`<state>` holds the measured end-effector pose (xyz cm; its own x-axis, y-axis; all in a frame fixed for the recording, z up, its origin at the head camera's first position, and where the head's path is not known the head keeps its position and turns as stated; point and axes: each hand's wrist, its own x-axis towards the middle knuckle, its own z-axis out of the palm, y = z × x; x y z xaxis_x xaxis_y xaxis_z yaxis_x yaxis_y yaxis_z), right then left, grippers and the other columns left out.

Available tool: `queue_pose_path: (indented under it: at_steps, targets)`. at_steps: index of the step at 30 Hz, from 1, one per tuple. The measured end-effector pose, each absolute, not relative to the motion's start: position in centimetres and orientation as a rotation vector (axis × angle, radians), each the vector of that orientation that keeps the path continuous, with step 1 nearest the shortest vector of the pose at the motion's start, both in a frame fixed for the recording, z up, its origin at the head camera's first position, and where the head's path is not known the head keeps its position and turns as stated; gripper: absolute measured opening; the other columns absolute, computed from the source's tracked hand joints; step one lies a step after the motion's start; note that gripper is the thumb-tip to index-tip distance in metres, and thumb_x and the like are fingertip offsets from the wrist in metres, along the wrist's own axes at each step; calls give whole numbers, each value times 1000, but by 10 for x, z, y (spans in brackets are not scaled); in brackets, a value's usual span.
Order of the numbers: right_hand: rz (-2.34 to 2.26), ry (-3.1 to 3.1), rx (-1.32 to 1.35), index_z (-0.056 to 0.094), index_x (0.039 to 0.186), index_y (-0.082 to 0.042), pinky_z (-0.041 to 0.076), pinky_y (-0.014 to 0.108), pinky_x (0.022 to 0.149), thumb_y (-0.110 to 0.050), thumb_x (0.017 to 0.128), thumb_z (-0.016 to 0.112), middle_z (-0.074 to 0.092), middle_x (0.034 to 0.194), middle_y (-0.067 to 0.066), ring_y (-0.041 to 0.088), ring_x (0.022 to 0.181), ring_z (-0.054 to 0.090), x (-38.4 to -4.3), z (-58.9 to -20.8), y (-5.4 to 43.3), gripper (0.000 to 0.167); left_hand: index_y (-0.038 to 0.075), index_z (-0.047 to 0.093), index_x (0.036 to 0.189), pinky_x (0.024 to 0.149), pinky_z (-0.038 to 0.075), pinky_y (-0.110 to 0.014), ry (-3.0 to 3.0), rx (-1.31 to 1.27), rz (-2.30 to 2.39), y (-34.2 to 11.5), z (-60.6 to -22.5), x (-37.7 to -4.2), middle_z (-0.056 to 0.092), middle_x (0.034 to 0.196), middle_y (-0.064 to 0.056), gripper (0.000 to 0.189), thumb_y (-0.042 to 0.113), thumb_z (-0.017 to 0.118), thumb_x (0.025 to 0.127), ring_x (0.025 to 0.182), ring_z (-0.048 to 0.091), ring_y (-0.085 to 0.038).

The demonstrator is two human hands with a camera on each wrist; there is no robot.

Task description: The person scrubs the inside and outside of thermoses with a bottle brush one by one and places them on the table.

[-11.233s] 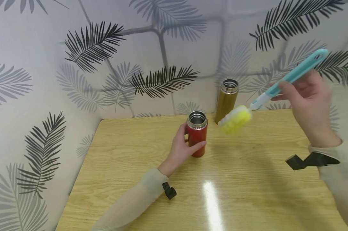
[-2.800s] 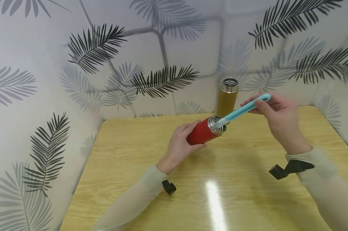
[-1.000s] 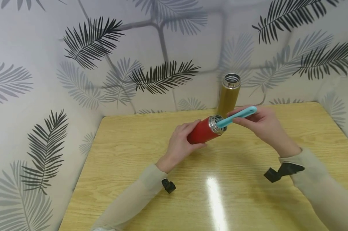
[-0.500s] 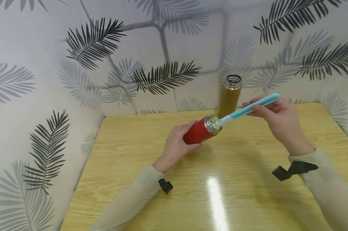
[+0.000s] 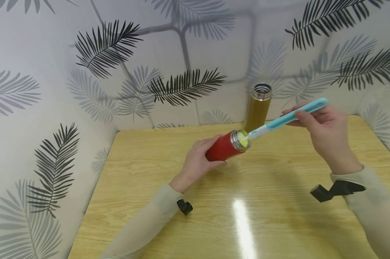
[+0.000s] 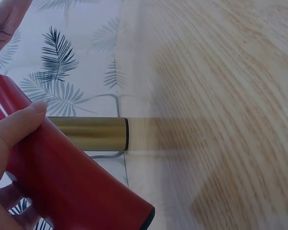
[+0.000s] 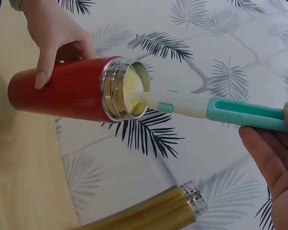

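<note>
Tilted toward the right, a red thermos flask [image 5: 221, 148] is gripped around its body by my left hand [image 5: 196, 162]. Its steel mouth is uncapped, and the yellow-and-white sponge head [image 7: 131, 88] of a bottle brush shows just inside the opening. My right hand [image 5: 329, 135] pinches the brush's turquoise handle [image 5: 296, 115] between thumb and fingers. In the right wrist view the white neck of the bottle brush [image 7: 182, 103] runs straight out of the mouth. The left wrist view shows the red flask's base held off the table.
A gold thermos flask [image 5: 258, 109], also without a lid, stands upright at the table's back edge, behind the red one. Beyond the wooden table [image 5: 143, 162] rises a wall [image 5: 214, 54] with a leaf pattern.
Since a second ago the brush has been drawn outward, up and to the right, its sponge now showing at the mouth. The red flask shifted slightly left. Much earlier it stood upright with the brush outside.
</note>
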<state>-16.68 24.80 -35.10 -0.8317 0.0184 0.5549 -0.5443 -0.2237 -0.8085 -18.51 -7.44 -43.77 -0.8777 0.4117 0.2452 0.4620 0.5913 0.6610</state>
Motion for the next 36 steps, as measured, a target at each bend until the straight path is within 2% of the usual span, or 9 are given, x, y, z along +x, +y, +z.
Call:
queue_pose_path:
  at_steps: [10,20,36]
  targets:
    - [2087,-1630,580,59,110,25,61,32,81,13,99,58,78,102,17,22,94,77,-170,-349,256,16,22,55,151,102,50,-50,-2760,-738,-1111,-78,-438,-185,64,142,-5,80,23,92,81,125,55,-28]
    - [2067,-1475,558,58,104,26,62,35,77,15,97,59,77,96,23,26,88,78,-171,-347,258,13,22,54,153,101,52,-49,-2760,-765,-1064,-78,-433,-184,64,141,-6,80,26,91,83,125,55,-27]
    - [2008,-1436,486,59,103,28,63,32,71,13,96,63,77,91,20,24,80,77,-173,-344,263,17,22,55,151,101,52,-50,-2749,-739,-1034,-86,-432,-185,64,141,-6,79,28,92,81,126,55,-28]
